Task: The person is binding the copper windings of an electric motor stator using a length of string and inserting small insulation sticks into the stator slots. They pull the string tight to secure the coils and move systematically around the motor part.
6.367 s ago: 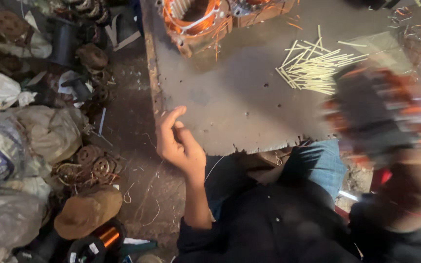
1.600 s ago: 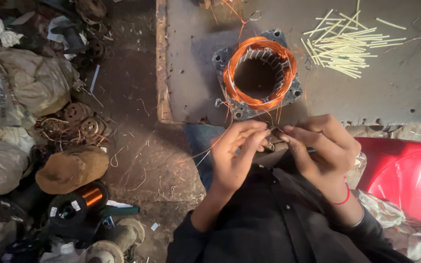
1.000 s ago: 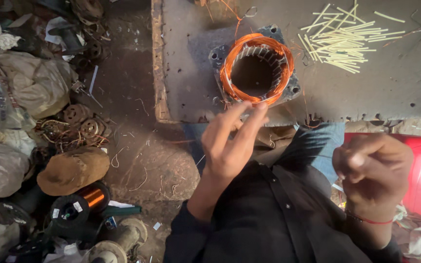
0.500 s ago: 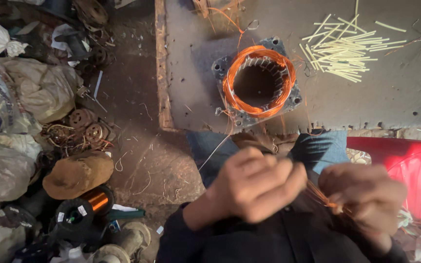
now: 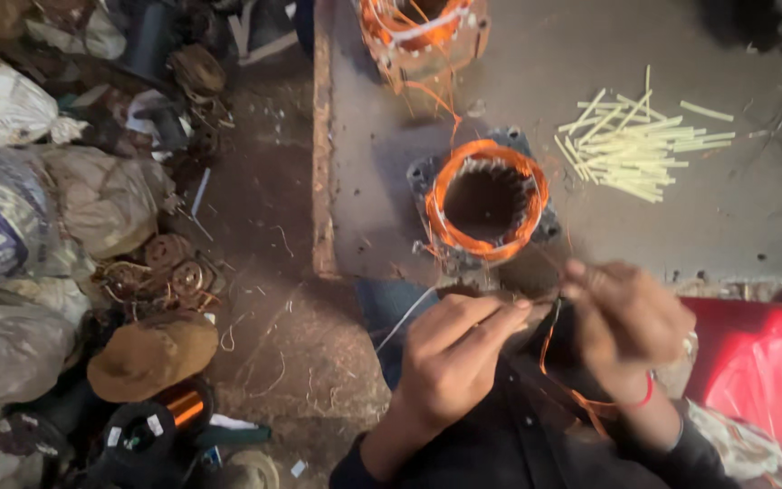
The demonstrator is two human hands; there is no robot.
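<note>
A motor stator (image 5: 486,206) with orange copper windings stands upright on the grey workbench (image 5: 391,154), near its front edge. Just below it, my left hand (image 5: 450,362) pinches a thin white thread or wire that runs down to the left. My right hand (image 5: 626,321) is blurred; its fingers are closed on an orange copper wire (image 5: 554,362) that loops down over my dark clothes. Both hands are close together in front of the stator, over my lap.
A second orange-wound stator (image 5: 418,32) sits at the bench's far edge. A heap of pale yellow sticks (image 5: 635,145) lies at the back right. A red tub (image 5: 762,380) is at my right. Sacks (image 5: 38,208), a brown cap (image 5: 151,353) and a copper wire spool (image 5: 160,421) litter the floor at left.
My hands parted, then came together low over my lap, and have now risen toward the stator's front edge. The view shifted, and the second stator shows at the top.
</note>
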